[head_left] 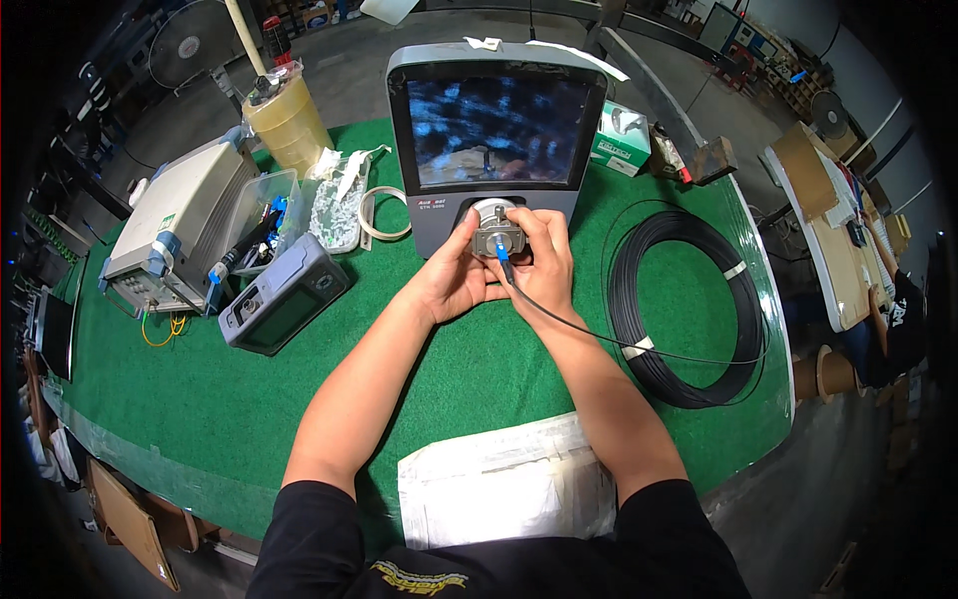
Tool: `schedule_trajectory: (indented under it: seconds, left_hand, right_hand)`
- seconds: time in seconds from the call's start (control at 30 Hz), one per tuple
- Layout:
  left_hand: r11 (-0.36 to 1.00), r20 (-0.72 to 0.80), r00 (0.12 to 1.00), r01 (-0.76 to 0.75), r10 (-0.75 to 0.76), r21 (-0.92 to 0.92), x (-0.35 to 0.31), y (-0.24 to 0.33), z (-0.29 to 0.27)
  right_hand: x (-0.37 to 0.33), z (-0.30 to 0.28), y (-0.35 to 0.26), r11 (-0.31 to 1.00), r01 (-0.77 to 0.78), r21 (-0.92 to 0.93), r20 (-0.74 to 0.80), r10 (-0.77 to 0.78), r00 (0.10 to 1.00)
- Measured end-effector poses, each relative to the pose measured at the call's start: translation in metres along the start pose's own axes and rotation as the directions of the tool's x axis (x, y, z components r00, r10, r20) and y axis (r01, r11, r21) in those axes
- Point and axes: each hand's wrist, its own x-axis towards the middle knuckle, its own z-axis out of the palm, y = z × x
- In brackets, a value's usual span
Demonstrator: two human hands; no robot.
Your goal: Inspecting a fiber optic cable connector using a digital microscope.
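Observation:
Both hands are at the front of a dark grey inspection device with a screen [494, 125], which shows a mottled blue-black picture. My left hand [447, 280] grips the left side of a round metal connector mount [486, 243], thumb up along it. From the other side, my right hand [544, 262] has its fingers bent around the mount, near its small knob. A blue fiber connector [502, 252] sits at the mount's front face. Its thin black cable [559, 317] runs out below my right hand, over my right forearm, to a coil of black cable [627, 299]. Some fingertips are hidden.
Left on the green mat [200, 399] are a grey handheld tester [284, 299], a boxy instrument [175, 215], plastic trays [334, 210], a tape ring [369, 225] and a yellowish jar [287, 125]. A tissue box [621, 140] stands behind right; white paper sheets [509, 489] lie nearest me. Another person [898, 319] is at far right.

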Motion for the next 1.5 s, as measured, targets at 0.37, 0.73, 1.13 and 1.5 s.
schedule_trajectory:
  seconds: [0.37,0.73,1.13,1.5]
  left_hand:
    - [1.0,0.041,0.999,0.0,0.0,-0.017,0.0,-0.003,-0.007]
    - [1.0,-0.021,1.0,0.02,-0.02,-0.008,0.001,0.001,-0.002]
    - [1.0,0.072,0.997,0.022,-0.021,-0.016,0.001,-0.001,-0.009]
    - [0.997,0.044,0.999,0.009,-0.006,-0.079,-0.001,0.0,0.0]
  right_hand:
    - [0.0,0.0,-0.001,0.998,-0.024,0.051,0.012,0.024,1.0]
    - [0.0,0.001,-0.003,0.999,-0.044,-0.013,0.007,0.044,0.999]
    - [0.004,-0.003,0.002,0.999,-0.03,0.036,0.03,0.029,0.999]
    - [0.004,-0.006,0.005,0.999,-0.005,0.041,0.053,0.003,0.999]
